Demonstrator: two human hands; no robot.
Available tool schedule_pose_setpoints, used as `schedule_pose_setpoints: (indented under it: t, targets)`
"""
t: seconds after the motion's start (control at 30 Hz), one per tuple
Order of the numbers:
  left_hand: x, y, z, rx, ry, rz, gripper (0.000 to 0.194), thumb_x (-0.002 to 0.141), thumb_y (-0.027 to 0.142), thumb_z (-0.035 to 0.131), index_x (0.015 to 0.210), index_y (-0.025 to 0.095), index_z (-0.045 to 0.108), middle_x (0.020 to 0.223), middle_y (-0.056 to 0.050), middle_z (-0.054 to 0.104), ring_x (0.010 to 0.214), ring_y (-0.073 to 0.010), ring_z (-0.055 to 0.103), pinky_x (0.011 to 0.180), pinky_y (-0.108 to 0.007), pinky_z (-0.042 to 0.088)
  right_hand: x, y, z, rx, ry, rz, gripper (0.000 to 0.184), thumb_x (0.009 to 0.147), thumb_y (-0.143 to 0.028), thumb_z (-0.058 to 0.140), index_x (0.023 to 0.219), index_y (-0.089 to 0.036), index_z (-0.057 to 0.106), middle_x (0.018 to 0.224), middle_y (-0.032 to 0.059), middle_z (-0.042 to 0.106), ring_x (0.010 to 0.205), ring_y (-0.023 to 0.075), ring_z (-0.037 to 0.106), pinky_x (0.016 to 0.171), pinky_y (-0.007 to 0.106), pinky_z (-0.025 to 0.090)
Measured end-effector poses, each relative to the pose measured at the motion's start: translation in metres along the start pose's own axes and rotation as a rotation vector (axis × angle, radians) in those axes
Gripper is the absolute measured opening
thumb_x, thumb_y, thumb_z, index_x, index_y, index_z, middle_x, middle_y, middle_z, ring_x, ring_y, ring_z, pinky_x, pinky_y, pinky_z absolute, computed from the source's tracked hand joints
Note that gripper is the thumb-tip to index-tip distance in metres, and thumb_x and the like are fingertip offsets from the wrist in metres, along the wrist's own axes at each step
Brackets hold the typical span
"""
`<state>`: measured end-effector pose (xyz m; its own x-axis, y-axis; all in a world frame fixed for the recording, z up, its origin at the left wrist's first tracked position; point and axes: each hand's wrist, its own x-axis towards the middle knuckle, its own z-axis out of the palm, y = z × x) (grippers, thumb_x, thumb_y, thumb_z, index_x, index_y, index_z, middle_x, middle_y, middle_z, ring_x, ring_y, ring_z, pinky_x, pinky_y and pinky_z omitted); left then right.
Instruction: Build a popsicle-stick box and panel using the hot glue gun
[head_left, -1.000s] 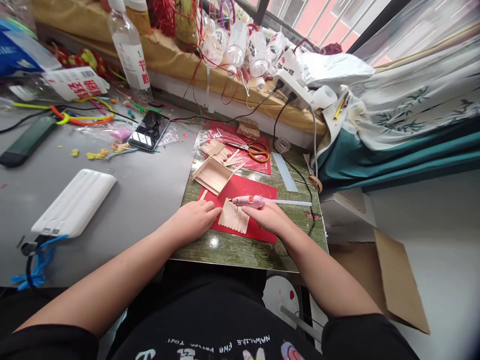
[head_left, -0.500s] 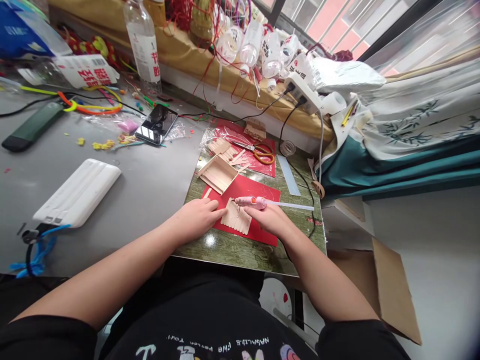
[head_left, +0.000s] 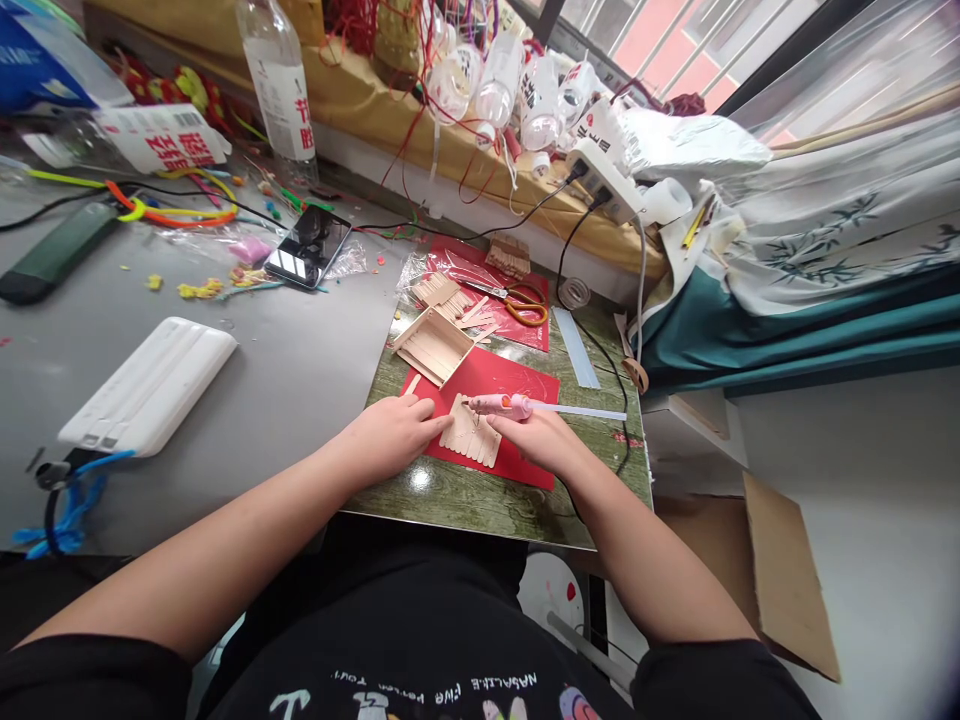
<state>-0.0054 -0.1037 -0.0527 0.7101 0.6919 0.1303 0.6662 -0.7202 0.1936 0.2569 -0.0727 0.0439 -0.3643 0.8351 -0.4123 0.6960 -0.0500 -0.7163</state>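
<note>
My right hand (head_left: 536, 438) is wrapped round a pink hot glue gun (head_left: 501, 405), with a long translucent glue stick (head_left: 581, 411) poking out of its back. The nozzle sits over a small panel of wooden craft sticks (head_left: 480, 448) laid side by side. My left hand (head_left: 390, 438) lies at the panel's left edge, fingers apart, one fingertip touching the wood. Under the panel is a sheet of red paper (head_left: 525, 375). Just beyond stands an open box made of craft sticks (head_left: 435, 347), and a single stick (head_left: 412, 385) lies near my left hand.
Scissors (head_left: 527, 305), loose craft sticks (head_left: 442, 295) and a translucent strip (head_left: 576, 348) lie farther back. On the grey table (head_left: 300, 380) are a phone (head_left: 308, 247) and a white power bank (head_left: 150, 385). Cords run from a power strip (head_left: 607, 185) at the right.
The view has shifted slightly. Both hands, the glue gun and the panel keep nearly the same places relative to one another.
</note>
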Motion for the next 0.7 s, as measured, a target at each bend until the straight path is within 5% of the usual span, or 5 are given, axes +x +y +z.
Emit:
schedule_pose_setpoints:
  t: [0.17, 0.7]
  targets:
    - [0.000, 0.000, 0.000, 0.018, -0.020, -0.001, 0.042, 0.103, 0.020, 0.050, 0.143, 0.022, 0.061, 0.103, -0.010, 0.063, 0.090, -0.0240, 0.059, 0.079, -0.037, 0.045, -0.004, 0.000, -0.002, -0.017, -0.003, 0.015, 0.040, 0.098, -0.037, 0.060, 0.135, -0.034, 0.075, 0.129, -0.0002, 0.076, 0.091, 0.0212, 0.069, 0.072, 0.031, 0.056]
    - [0.000, -0.001, 0.001, 0.019, 0.004, 0.000, 0.041, 0.104, 0.021, 0.049, 0.143, 0.021, 0.062, 0.101, -0.010, 0.063, 0.089, -0.0236, 0.058, 0.080, -0.037, 0.046, -0.015, 0.008, -0.005, -0.083, -0.003, 0.024, 0.039, 0.099, -0.040, 0.061, 0.135, -0.040, 0.075, 0.126, -0.0032, 0.077, 0.097, 0.0250, 0.070, 0.081, 0.037, 0.059]
